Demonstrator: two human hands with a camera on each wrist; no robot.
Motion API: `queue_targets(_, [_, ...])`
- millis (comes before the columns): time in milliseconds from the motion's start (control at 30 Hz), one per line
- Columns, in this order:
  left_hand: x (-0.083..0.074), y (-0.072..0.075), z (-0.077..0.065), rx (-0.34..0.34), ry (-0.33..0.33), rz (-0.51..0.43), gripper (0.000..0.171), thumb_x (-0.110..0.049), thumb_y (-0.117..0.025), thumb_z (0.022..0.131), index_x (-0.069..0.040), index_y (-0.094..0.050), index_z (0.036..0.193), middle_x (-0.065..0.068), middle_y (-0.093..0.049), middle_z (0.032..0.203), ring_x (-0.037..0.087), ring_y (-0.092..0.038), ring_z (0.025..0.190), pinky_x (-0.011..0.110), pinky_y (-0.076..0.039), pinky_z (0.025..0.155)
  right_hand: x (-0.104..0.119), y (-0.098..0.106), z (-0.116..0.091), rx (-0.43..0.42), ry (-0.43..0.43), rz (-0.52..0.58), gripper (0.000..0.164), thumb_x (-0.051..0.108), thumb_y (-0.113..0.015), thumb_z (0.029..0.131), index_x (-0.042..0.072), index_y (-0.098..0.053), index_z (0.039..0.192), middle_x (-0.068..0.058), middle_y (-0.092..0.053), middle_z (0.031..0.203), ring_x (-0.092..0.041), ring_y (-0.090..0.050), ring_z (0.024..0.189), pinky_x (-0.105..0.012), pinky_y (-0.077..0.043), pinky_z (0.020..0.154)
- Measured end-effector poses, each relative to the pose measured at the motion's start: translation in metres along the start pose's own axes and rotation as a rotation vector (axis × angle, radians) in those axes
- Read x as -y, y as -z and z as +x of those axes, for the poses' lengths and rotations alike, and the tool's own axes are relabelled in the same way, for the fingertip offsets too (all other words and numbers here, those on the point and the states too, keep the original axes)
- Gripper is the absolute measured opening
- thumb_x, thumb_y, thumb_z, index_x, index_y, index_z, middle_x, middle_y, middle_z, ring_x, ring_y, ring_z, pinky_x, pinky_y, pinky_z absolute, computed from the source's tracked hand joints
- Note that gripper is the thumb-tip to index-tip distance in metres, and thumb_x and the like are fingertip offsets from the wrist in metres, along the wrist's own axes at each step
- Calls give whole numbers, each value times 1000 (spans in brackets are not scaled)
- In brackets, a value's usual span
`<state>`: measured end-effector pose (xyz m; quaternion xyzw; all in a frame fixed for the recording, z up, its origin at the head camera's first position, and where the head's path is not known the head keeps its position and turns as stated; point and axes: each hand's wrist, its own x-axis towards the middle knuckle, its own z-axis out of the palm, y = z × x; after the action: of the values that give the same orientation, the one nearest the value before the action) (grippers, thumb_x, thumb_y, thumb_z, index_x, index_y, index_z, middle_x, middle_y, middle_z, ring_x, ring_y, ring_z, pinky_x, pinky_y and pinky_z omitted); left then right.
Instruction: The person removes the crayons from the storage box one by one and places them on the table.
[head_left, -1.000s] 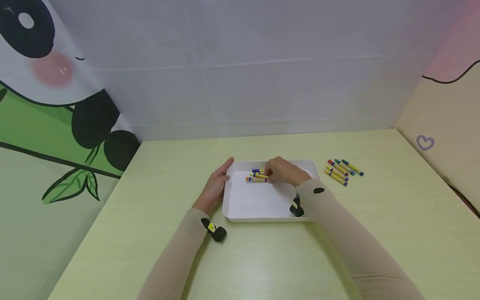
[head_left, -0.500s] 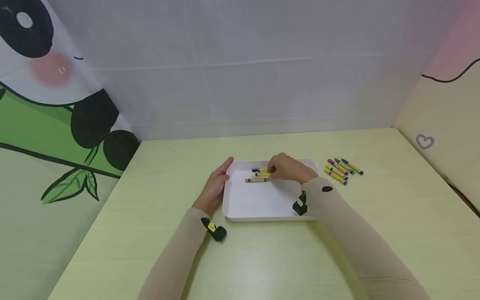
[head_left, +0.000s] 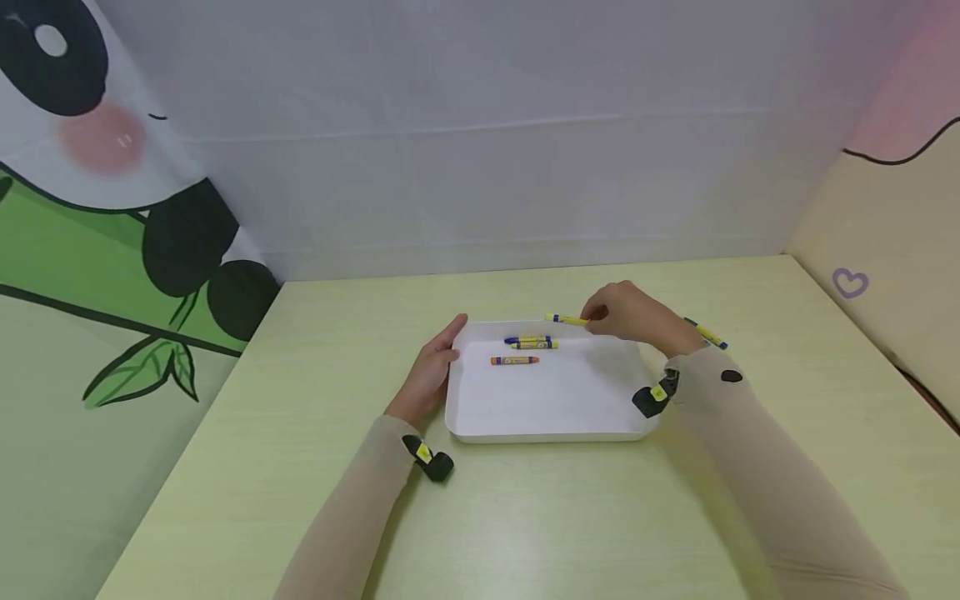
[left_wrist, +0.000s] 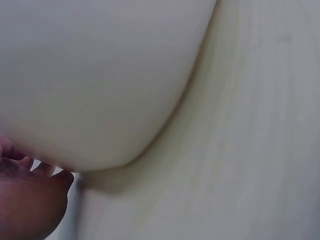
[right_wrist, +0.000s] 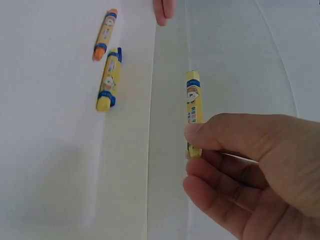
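Note:
Between its thumb and fingers, my right hand [head_left: 630,317] pinches a yellow crayon [right_wrist: 193,97] by one end, above the tray's far rim. My left hand [head_left: 426,379] grips the left side of a white tray [head_left: 540,408], thumb at the rim. Inside the tray, a yellow crayon [head_left: 536,345] lies alongside a blue crayon [head_left: 519,339]. An orange crayon [head_left: 514,361] sits apart, a little nearer the front. In the left wrist view, the tray's outer wall [left_wrist: 100,90] fills the upper left, with fingers [left_wrist: 62,180] against its lower edge.
Behind my right hand a green crayon [head_left: 712,336] shows on the pale wooden table [head_left: 525,517]; the other crayons there are hidden by the hand and sleeve. A light cloth wall [head_left: 487,192] stands behind the table.
My right hand has lifted a yellow crayon from the tray and carried it right and away to the far rim. The left hand and the tray stay put.

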<state>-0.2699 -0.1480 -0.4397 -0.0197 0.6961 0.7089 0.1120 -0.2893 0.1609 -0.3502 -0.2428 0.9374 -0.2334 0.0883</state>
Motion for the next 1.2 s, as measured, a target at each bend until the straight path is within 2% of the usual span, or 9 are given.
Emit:
queue_targets(167, [0, -1, 1, 2, 2, 5, 62, 3, -31, 95, -25, -33, 151, -13, -21, 159, 12, -11, 149, 36, -14, 122, -26, 14, -28, -49, -109, 32, 24, 9, -61, 89, 0, -69, 109, -15, -68, 106, -27, -63, 95, -43, -53, 83])
queue_targets(267, [0, -1, 2, 7, 2, 12, 63, 3, -30, 95, -25, -33, 151, -13, -21, 159, 12, -11, 149, 36, -14, 122, -40, 17, -42, -61, -158, 39, 25, 11, -60, 90, -1, -69, 110, -17, -68, 105, -26, -62, 91, -41, -53, 79])
queue_targets(567, [-1, -2, 0, 8, 8, 13, 62, 2, -30, 95, -24, -32, 151, -12, -19, 160, 12, -9, 149, 36, -12, 122, -74, 11, -66, -74, -216, 31, 22, 11, -61, 87, -3, -71, 101, -13, -71, 95, -22, -61, 82, -35, -52, 70])
queue_targets(867, [0, -2, -2, 23, 16, 6, 62, 2, -29, 96, -25, -30, 152, -12, -16, 160, 13, -7, 149, 36, -12, 122, -97, -9, -77, -10, -278, 54, 19, 12, -63, 87, -2, -70, 97, -12, -67, 90, -21, -57, 79, -32, -49, 66])
queue_targets(1200, [-1, -2, 0, -6, 14, 18, 63, 2, -31, 95, -26, -33, 151, -13, -19, 160, 12, -10, 149, 36, -14, 122, -100, -16, -77, -2, -285, 52, 18, 11, -64, 85, -2, -68, 98, -13, -64, 91, -23, -55, 80, -33, -48, 68])
